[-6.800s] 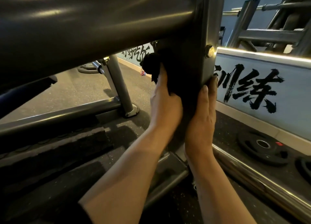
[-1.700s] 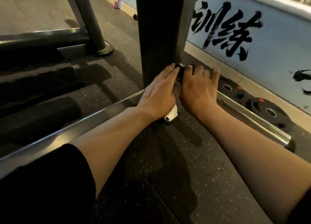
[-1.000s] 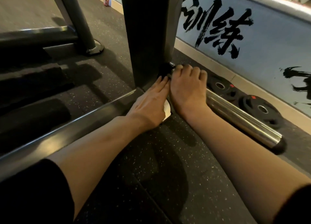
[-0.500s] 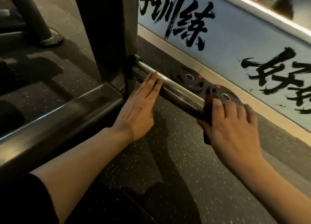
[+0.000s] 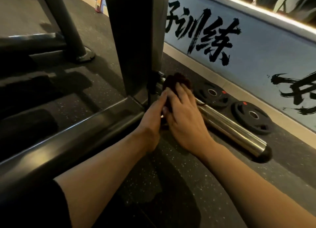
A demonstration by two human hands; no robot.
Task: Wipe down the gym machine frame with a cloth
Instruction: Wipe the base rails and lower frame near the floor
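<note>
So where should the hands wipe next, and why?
Probably slide the right hand with the dark cloth along the shiny bar toward its capped end. The cloth sits bunched at the post end, so the bar's whole free length lies ahead.

The bar [image 5: 227,126] juts right from the post [image 5: 135,39]; two plates [image 5: 230,106] lie behind it on the floor [image 5: 171,185], before the wall [image 5: 256,44].

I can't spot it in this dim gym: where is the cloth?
The dark cloth is mid-frame, bunched on the chrome bar beside the upright post, under the right hand.
</note>
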